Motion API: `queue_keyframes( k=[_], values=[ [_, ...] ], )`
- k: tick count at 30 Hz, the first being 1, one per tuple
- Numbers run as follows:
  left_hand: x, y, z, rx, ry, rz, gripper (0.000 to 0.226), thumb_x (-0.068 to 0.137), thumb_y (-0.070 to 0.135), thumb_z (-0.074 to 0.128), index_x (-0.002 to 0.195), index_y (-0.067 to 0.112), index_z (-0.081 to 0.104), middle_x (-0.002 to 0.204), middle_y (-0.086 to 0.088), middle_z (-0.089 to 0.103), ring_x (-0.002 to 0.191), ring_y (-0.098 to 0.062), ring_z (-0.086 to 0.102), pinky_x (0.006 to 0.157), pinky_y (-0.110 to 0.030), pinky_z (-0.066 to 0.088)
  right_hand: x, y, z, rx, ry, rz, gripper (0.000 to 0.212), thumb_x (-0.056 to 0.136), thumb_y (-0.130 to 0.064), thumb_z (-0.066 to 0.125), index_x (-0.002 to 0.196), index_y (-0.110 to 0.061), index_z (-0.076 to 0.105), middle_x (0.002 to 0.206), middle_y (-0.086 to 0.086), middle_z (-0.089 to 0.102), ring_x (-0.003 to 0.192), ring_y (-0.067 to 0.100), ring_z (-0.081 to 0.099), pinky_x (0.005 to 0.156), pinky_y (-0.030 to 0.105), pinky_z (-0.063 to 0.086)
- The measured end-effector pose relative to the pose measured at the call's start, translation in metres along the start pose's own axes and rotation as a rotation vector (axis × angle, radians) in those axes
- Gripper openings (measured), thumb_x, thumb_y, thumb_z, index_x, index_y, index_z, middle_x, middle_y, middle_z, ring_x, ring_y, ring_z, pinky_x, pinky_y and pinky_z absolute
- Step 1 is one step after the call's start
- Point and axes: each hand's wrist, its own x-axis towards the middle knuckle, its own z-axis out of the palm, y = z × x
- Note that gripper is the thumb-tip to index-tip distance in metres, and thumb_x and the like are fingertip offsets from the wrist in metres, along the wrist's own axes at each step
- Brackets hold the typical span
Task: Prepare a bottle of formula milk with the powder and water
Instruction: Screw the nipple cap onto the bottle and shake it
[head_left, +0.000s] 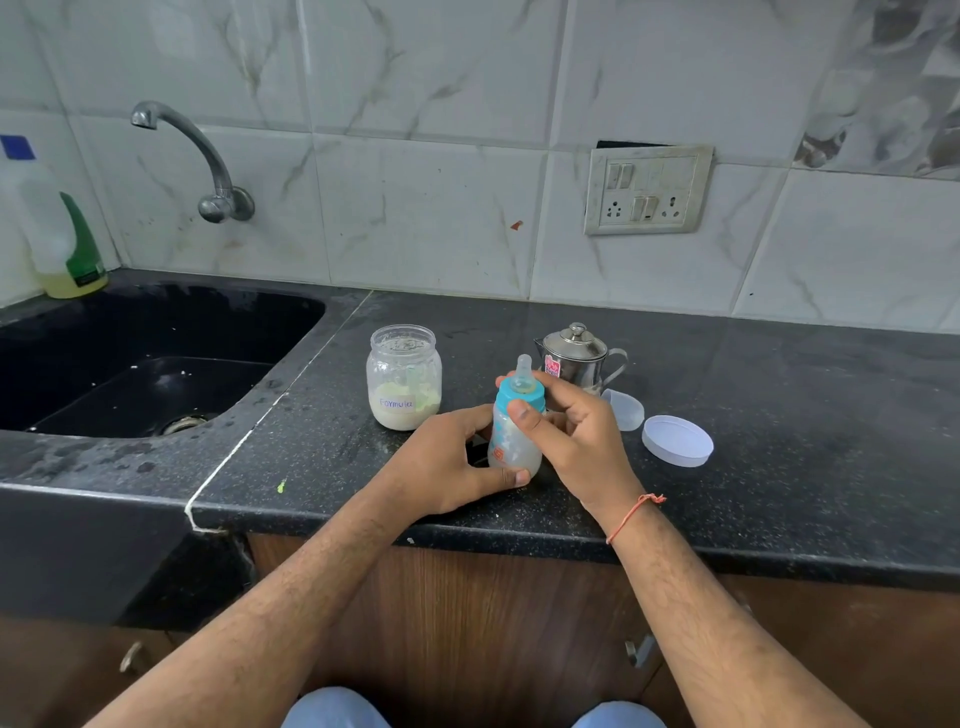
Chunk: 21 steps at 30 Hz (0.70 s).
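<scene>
A small baby bottle (511, 441) with milky contents stands on the black counter (779, 415). Its teal collar (519, 400) and clear teat are on top. My left hand (441, 467) grips the bottle's lower body, thumb across its base. My right hand (576, 431) wraps the teal collar, thumb on its front. An open glass jar (404, 376) labelled "Formula", with pale powder at the bottom, stands just left of the bottle. A small steel lidded jug (579, 356) sits behind my right hand.
A clear bottle cap (626, 409) and a white jar lid (678, 440) lie to the right of my hands. A black sink (145, 358) with a wall tap (208, 156) is at the left, a soap bottle (67, 234) in its corner. A wall socket panel (647, 189) is behind.
</scene>
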Motion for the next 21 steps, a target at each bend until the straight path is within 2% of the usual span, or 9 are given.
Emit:
queue_keyframes(
  k=[2,4,6,9,12,15,18,21],
  values=[
    [0.0,0.001,0.0,0.008,0.0,-0.004,0.04,0.085,0.041,0.093,0.118,0.034,0.073,0.109,0.024,0.078,0.107,0.001,0.071,0.101,-0.035,0.058,-0.001,-0.003,0.002,-0.045,0.06,-0.029,0.031,0.089,-0.043,0.079,0.118,-0.034,0.077,0.112,-0.01,0.079,0.105,0.017,0.074,0.09,0.049,0.06],
    [-0.001,0.002,0.0,0.005,0.0,-0.007,0.041,0.084,0.042,0.093,0.119,0.034,0.074,0.109,0.023,0.078,0.107,0.001,0.071,0.102,-0.035,0.058,-0.003,-0.008,0.004,-0.064,0.121,-0.07,0.027,0.087,-0.034,0.085,0.11,-0.044,0.074,0.105,-0.016,0.079,0.1,0.011,0.074,0.085,0.038,0.061],
    [0.0,0.002,0.0,0.0,-0.005,-0.009,0.045,0.084,0.042,0.093,0.123,0.033,0.074,0.113,0.023,0.078,0.11,0.001,0.071,0.105,-0.036,0.057,-0.006,-0.011,0.005,-0.101,0.157,-0.08,0.032,0.086,-0.034,0.086,0.109,-0.049,0.071,0.108,-0.019,0.077,0.101,0.005,0.072,0.085,0.029,0.06],
    [0.002,0.001,-0.001,-0.02,-0.03,-0.018,0.045,0.083,0.043,0.094,0.123,0.037,0.073,0.116,0.025,0.078,0.113,0.005,0.07,0.108,-0.034,0.056,-0.01,-0.014,0.004,-0.205,0.174,-0.108,0.031,0.087,-0.05,0.079,0.116,-0.049,0.069,0.115,-0.027,0.069,0.111,0.001,0.068,0.091,0.022,0.057],
    [0.001,0.001,-0.003,-0.019,-0.041,-0.03,0.053,0.082,0.046,0.094,0.129,0.046,0.069,0.122,0.029,0.076,0.119,0.006,0.068,0.113,-0.028,0.052,-0.015,-0.015,-0.015,-0.309,0.294,-0.193,0.024,0.095,-0.041,0.074,0.117,-0.034,0.077,0.115,-0.02,0.072,0.116,0.009,0.065,0.096,0.024,0.051],
    [0.003,-0.001,-0.003,-0.012,-0.052,-0.05,0.062,0.08,0.05,0.095,0.135,0.044,0.068,0.129,0.028,0.073,0.126,0.003,0.066,0.117,-0.029,0.05,-0.013,-0.007,-0.058,-0.619,0.374,-0.17,0.019,0.092,-0.031,0.074,0.111,-0.035,0.072,0.115,-0.016,0.071,0.117,0.014,0.059,0.096,0.035,0.051],
    [0.003,0.001,-0.004,-0.019,-0.07,-0.066,0.068,0.08,0.047,0.096,0.141,0.041,0.066,0.133,0.028,0.071,0.13,0.002,0.064,0.117,-0.026,0.048,-0.006,-0.001,-0.097,-1.003,0.187,0.077,0.039,0.086,-0.042,0.071,0.124,-0.04,0.063,0.133,-0.02,0.063,0.129,0.016,0.051,0.094,0.044,0.05],
    [0.002,0.003,-0.006,-0.008,-0.077,-0.072,0.069,0.081,0.045,0.096,0.143,0.039,0.065,0.132,0.028,0.07,0.13,0.0,0.063,0.114,-0.023,0.046,0.001,0.0,-0.11,-1.124,0.016,0.229,0.055,0.086,-0.051,0.07,0.138,-0.043,0.055,0.143,-0.016,0.059,0.141,0.017,0.044,0.103,0.05,0.047]
  ],
)
